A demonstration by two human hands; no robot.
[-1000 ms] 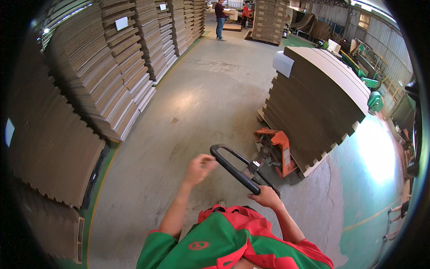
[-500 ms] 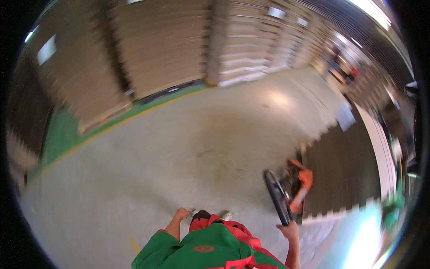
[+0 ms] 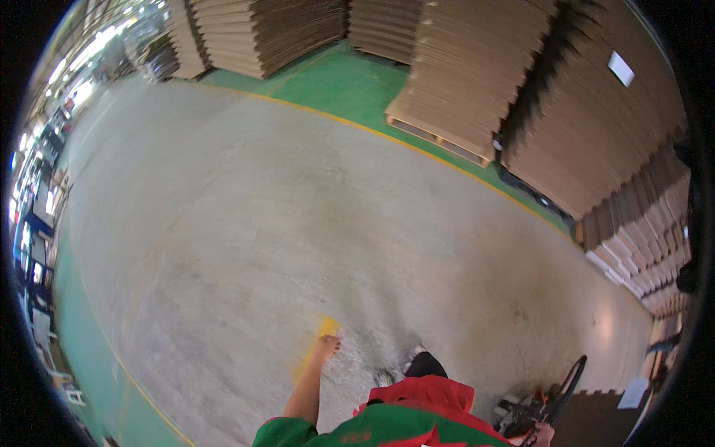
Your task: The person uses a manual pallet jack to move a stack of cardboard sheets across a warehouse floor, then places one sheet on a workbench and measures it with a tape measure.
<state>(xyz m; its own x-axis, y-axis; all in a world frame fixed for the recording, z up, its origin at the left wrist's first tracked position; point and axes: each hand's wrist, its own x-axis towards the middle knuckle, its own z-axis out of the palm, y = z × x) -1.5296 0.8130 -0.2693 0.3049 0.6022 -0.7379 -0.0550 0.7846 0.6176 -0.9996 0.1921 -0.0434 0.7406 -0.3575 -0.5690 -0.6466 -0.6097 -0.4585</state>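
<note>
At the lower right, my right hand [image 3: 542, 432] grips the black loop handle of a pallet jack [image 3: 570, 387]. The dark and orange parts of the jack's base [image 3: 521, 410] show beside the hand. Behind the handle a brown stack of cardboard [image 3: 592, 421] is partly cut off by the view's edge. My left hand [image 3: 326, 346] hangs in front of me over the floor, its fingers curled and nothing in them. Below it a yellow floor mark [image 3: 328, 326] is partly covered by the hand and forearm.
Tall cardboard stacks [image 3: 462, 74] stand on pallets along a green strip [image 3: 365, 82], edged by a yellow line [image 3: 342, 124]. More stacks [image 3: 633, 231] line the right. Grey concrete floor [image 3: 246, 208] stretches ahead. Machinery or racks [image 3: 37, 253] run along the far left.
My view has swung left, so the cardboard stacks shift right in the picture. The pallet jack now sits lower and farther right, my right hand still on its handle. My left arm reaches more forward.
</note>
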